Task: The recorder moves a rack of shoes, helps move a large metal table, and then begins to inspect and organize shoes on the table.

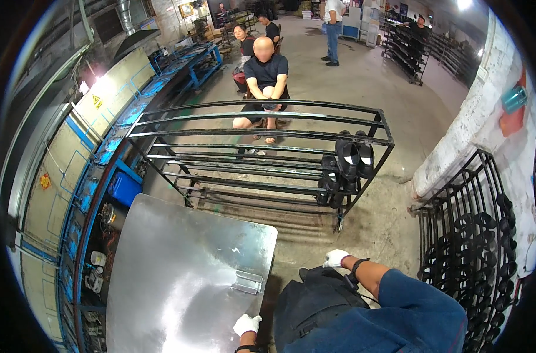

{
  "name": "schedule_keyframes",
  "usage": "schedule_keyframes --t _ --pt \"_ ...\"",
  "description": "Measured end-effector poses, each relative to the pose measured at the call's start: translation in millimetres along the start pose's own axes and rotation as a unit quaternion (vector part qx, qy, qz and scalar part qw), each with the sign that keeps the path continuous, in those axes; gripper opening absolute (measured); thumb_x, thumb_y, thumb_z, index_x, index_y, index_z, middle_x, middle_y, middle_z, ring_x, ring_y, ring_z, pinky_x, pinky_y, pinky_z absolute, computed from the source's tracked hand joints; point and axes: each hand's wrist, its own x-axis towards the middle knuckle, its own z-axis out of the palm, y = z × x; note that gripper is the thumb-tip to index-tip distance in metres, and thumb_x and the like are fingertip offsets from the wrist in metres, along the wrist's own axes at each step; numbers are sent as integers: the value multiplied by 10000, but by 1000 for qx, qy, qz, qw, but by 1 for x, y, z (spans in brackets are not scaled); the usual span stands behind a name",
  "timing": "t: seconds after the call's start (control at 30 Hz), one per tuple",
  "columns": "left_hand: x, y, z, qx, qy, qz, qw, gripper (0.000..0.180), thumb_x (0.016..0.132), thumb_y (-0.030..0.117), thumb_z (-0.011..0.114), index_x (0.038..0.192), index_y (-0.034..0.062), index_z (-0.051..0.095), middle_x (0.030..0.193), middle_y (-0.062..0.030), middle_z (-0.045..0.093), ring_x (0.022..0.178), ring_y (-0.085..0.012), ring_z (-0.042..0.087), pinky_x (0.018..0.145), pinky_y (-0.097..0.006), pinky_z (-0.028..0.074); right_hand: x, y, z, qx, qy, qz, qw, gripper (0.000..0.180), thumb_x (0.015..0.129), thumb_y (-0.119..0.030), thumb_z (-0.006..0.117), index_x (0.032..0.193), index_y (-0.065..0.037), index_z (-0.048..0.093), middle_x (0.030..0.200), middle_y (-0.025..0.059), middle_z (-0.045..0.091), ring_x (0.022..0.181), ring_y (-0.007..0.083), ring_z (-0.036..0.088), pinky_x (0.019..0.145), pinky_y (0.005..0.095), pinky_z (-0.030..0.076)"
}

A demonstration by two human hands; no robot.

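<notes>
My left hand (246, 325), in a white glove, is at the right edge of a shiny metal tabletop (179, 253), its fingers curled with nothing visible in them. A small metal plate (248, 282) with raised strips lies on the tabletop just beyond that hand. My right hand (337, 258), also gloved in white, hangs in front of my dark apron (315, 303), away from the table. Its fingers are folded in, and I see no object in them. Ahead, a black metal rack (262, 134) carries several black shoes (348, 160) at its right end.
Along the left runs a blue-framed conveyor line (112, 144), with a blue bin (125, 187) beside it. A second rack (468, 235), loaded with black shoe parts, stands by the right wall. Beyond the front rack a person (266, 73) sits; others are farther back.
</notes>
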Motion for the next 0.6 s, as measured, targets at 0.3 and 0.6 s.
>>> schedule_keyframes --t 0.3,0.6 --pt "-12 -34 27 -76 103 14 992 645 816 620 671 888 -15 756 895 -218 744 863 -373 718 756 -469 562 51 -91 -6 -96 65 -134 984 465 826 -453 684 1153 -124 710 1174 144 706 1095 369 654 923 459 528" --pt "6 -23 22 -107 -3 -142 984 815 586 648 847 1064 -7 756 1090 -245 728 1070 -350 707 918 -426 554 80 -185 -41 -160 190 -257 934 330 744 -376 762 884 -78 779 897 191 736 878 356 713 760 448 572"
